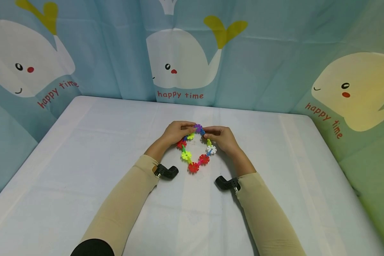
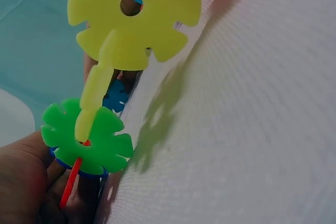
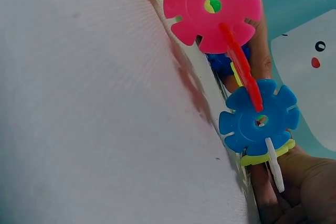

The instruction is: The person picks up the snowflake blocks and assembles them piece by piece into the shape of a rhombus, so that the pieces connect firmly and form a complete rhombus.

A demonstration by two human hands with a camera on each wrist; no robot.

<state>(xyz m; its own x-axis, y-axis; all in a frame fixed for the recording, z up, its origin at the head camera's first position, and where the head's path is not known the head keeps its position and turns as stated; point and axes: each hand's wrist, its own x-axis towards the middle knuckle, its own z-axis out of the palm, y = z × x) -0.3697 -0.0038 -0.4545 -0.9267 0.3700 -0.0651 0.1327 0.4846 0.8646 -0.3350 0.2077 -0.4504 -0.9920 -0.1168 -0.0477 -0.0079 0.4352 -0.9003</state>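
Note:
A ring of interlocking plastic snowflake discs (image 1: 193, 167) in red, yellow, green, white, blue and purple rests on or just above the table. At its far left, my left hand (image 1: 176, 133) pinches the chain beside a purple disc (image 1: 198, 128). Opposite it, my right hand (image 1: 223, 138) grips the chain at a blue disc (image 1: 203, 132). Close up in the left wrist view are a yellow disc (image 2: 163, 24) and a green disc (image 2: 105, 148). A pink-red disc (image 3: 184, 6) and a blue disc (image 3: 241, 124) show in the right wrist view. Fingers partly hide the joint between the hands.
A white cloth covers the table (image 1: 92, 149). Behind it hangs a blue-green curtain (image 1: 265, 71) printed with whales. Each wrist carries a black camera mount (image 1: 168, 172). At the lower left is a dark rounded object (image 1: 92, 248).

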